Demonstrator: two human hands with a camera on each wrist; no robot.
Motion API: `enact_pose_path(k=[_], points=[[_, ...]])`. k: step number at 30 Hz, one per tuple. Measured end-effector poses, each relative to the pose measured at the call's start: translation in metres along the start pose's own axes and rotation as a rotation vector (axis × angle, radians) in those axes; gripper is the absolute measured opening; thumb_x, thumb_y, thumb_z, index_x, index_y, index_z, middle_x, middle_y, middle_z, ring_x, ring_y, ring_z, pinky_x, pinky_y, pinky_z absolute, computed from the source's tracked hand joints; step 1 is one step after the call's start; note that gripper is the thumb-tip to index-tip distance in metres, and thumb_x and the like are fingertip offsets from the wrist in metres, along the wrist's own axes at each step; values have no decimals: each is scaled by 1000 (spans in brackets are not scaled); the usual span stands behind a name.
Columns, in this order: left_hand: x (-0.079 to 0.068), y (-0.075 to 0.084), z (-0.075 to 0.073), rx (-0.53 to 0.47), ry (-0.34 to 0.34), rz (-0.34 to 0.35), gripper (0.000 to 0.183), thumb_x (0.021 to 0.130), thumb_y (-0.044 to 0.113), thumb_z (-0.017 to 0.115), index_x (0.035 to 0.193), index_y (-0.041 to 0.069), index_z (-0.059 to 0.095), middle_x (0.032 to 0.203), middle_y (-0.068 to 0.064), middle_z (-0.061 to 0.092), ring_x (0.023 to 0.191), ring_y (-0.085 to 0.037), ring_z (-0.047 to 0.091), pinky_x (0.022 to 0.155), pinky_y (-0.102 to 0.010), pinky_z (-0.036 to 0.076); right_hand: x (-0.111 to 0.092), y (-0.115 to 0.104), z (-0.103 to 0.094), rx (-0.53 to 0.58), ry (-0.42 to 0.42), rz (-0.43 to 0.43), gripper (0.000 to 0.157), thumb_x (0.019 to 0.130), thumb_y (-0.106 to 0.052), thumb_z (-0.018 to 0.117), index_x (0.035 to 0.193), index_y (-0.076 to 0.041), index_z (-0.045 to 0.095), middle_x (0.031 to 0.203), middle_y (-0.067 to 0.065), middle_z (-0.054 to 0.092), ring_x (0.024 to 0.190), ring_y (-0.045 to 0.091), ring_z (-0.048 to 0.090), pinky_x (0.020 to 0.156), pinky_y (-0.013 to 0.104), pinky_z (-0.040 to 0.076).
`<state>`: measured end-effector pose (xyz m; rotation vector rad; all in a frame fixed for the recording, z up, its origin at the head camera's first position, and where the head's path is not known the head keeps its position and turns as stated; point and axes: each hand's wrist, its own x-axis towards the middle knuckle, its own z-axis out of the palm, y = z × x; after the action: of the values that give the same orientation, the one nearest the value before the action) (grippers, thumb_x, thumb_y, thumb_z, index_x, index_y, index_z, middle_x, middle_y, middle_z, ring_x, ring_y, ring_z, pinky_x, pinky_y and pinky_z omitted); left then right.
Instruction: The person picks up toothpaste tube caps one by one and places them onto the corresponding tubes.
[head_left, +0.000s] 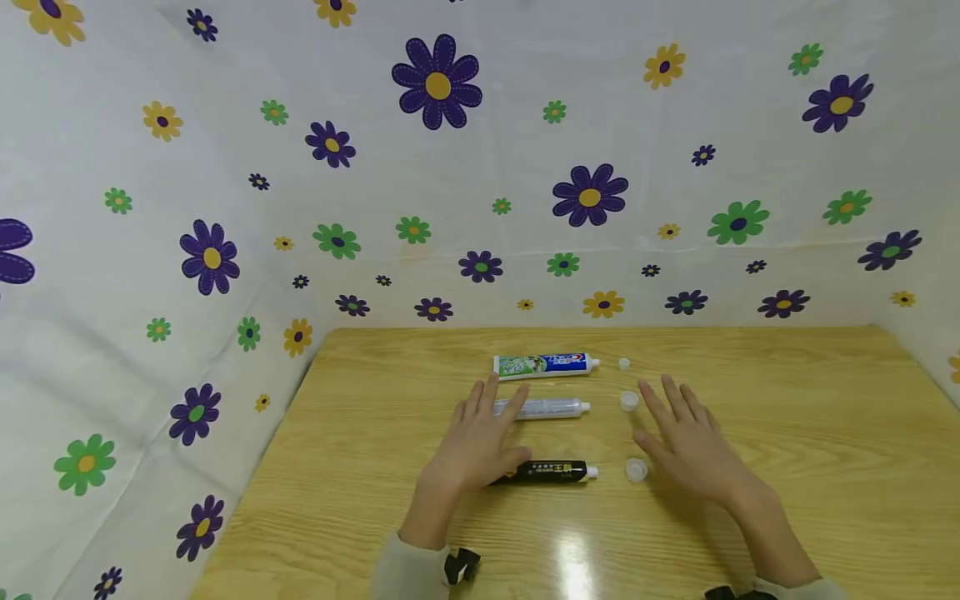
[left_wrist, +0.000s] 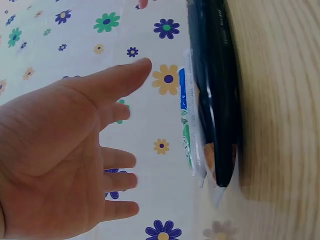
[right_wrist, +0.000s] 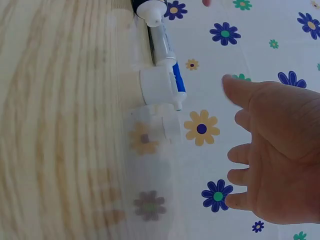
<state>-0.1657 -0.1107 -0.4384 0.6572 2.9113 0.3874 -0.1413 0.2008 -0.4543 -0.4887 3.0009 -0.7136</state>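
Both hands released, fingers spread, holding nothing. Left hand [head_left: 474, 442] partly hides black toothpaste tube [head_left: 557, 472] and pale tube [head_left: 551, 407] in head view; blue-green toothpaste tube [head_left: 543, 365] lies farthest. Three white caps [head_left: 628, 401] on table [head_left: 840, 433], right of the nozzles; right hand [head_left: 693, 450] just beside them.

Three uncapped tubes [head_left: 551, 407] lie beside three small caps [head_left: 628, 401].

Three tubes [head_left: 551, 408] are lying on the counter [head_left: 840, 408], one behind another, nozzles [head_left: 587, 407] pointing right; three caps [head_left: 628, 402] are sitting right of the nozzles, one opposite each. Behind the counter a cloth [head_left: 510, 150] is hanging.
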Motion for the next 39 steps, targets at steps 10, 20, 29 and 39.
enact_pose_path(k=[10,20,29,39], points=[[-7,7,-4,-12,-103,66,65,98,44,61,153,16,39,153,-20,38,140,-41,38,111,-58,35,-5,6,-13,186,22,-5,34,100,-15,59,128,4,53,126,29,47,108,41,56,88,56,49],[-3,20,11,15,-224,134,69,88,38,75,149,22,46,124,-4,54,106,-15,53,91,-34,50,-5,7,-11,396,-259,-67,47,80,-6,77,118,2,51,101,13,53,79,21,50,65,27,44],[3,31,13,49,-205,166,64,85,25,80,143,23,52,121,-2,55,105,-14,53,92,-33,49,0,11,-1,459,-345,-106,50,80,-11,79,118,-1,48,84,6,53,75,14,48,63,26,41],[6,40,19,122,-236,177,55,88,23,77,139,23,55,117,-1,57,103,-14,55,93,-35,49,2,13,4,458,-351,-85,48,80,-12,80,116,-1,50,86,5,55,78,17,49,66,26,43]])
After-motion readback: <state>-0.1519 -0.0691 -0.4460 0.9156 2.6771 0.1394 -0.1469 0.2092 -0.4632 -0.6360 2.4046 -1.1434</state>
